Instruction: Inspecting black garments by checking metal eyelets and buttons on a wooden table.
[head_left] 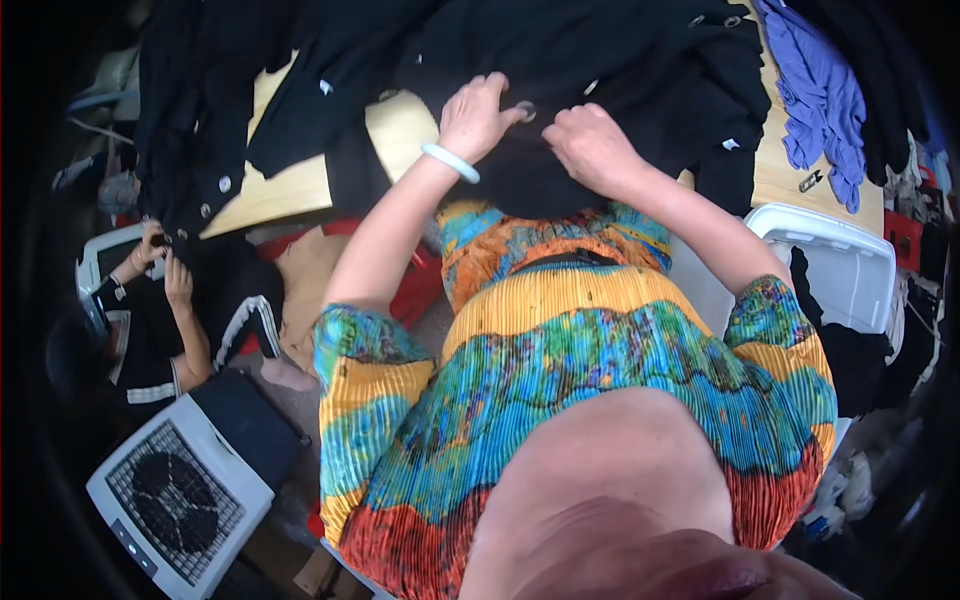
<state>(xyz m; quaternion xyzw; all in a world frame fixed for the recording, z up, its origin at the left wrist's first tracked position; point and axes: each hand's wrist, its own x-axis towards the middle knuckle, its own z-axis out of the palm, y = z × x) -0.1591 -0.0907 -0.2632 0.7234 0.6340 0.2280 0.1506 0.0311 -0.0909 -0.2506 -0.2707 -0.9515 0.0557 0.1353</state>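
Black cloth (545,60) lies under both hands. The left hand (478,118), thumb and fingers apart, has its thumb tip right by a round button (527,110); the right hand (597,148) curls its fingers, pinching or not, I can't tell. That button sits between them, nearer the left, no long axis. Farther right, purple cloth (815,95)!
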